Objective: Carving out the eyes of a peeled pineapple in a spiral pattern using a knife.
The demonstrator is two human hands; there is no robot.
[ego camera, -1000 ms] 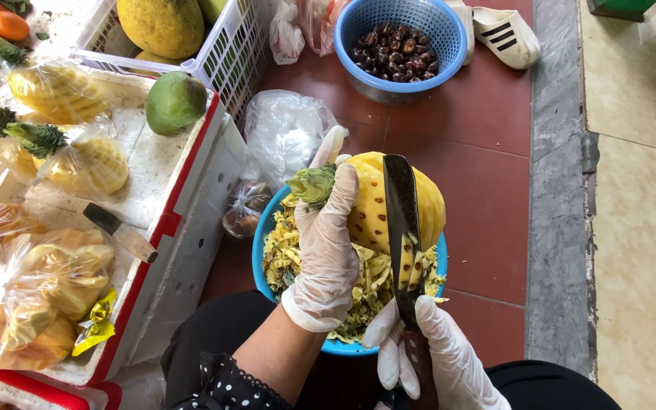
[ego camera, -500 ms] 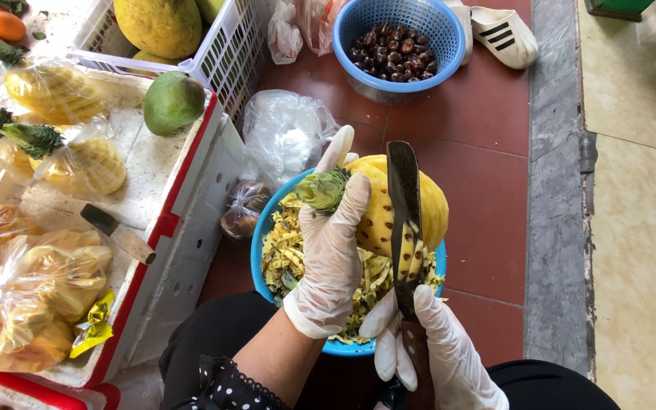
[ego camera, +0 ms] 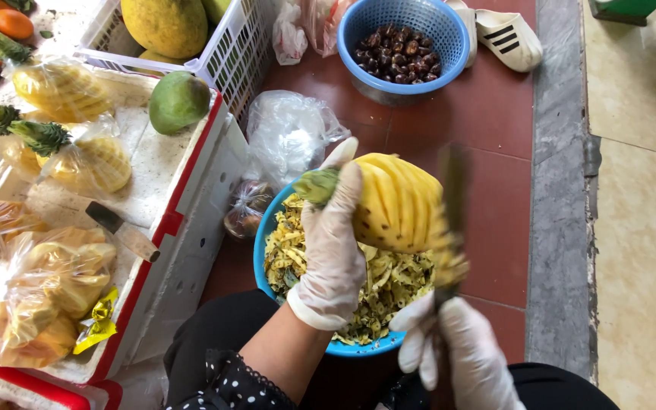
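Observation:
My left hand (ego camera: 334, 243), in a thin clear glove, grips a peeled yellow pineapple (ego camera: 398, 201) by its green crown end and holds it over a blue basin (ego camera: 266, 228) of pineapple trimmings. The side of the fruit facing me shows spiral grooves. My gloved right hand (ego camera: 461, 353) holds a long dark knife (ego camera: 453, 212), blurred with motion, with its blade along the pineapple's right side and a strip of trimming at its lower part.
To the left, a white foam box with red trim (ego camera: 165, 228) carries bagged peeled pineapples (ego camera: 62, 87), a green mango (ego camera: 178, 101) and a second knife (ego camera: 121, 230). A blue colander of dark nuts (ego camera: 404, 45) and a slipper (ego camera: 509, 34) lie on the red tiles.
The pineapple has been turned, so grooved flesh now faces me instead of the dotted eyes. The knife has swung from the front of the fruit to its right side.

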